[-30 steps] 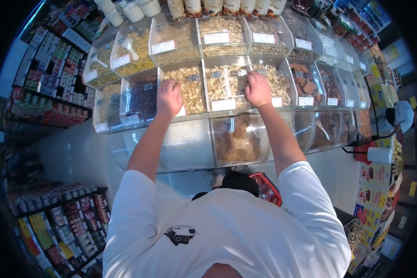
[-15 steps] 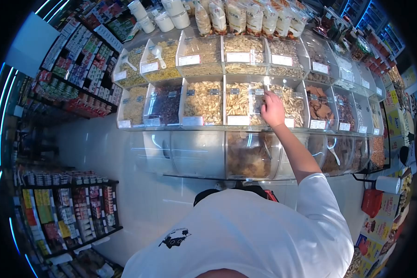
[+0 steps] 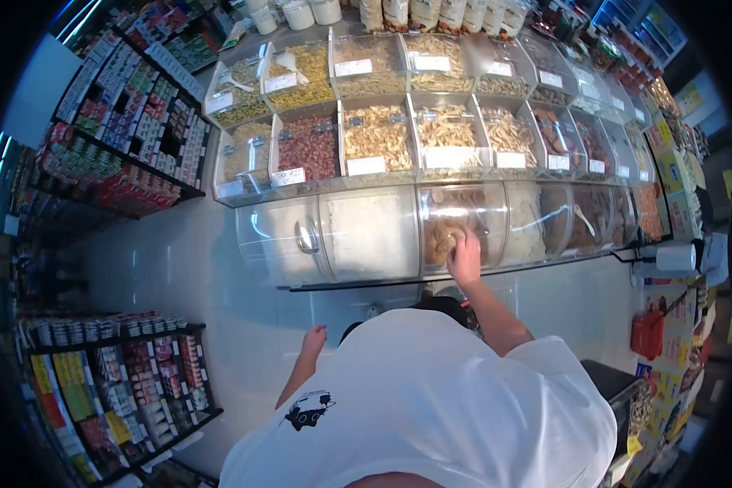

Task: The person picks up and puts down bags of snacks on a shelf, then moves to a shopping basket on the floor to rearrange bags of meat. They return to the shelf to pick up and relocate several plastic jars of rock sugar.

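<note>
My right hand (image 3: 465, 259) reaches over a clear-covered lower bin (image 3: 431, 203) of brown, lumpy dried food. Its fingers are stretched out, fingertips right at the clear cover, with nothing seen in them. Left of it is a lower bin of white contents (image 3: 372, 236), and farther left another with a metal scoop (image 3: 307, 237). My left hand (image 3: 315, 336) hangs low beside my body over the floor, its fingers curled together and no object showing in it.
Above are two rows of clear bins with dried foods, such as pale slices (image 3: 376, 140) and dark red pieces (image 3: 307, 153). White tubs (image 3: 295, 15) and bagged goods (image 3: 423, 15) stand on top. Packaged-goods shelves (image 3: 114, 382) are at left, a red basket (image 3: 647, 334) at right.
My right hand has come down from the middle-row bins to the lower brown-food bin. My left hand has come into view. The bins sit higher in view.
</note>
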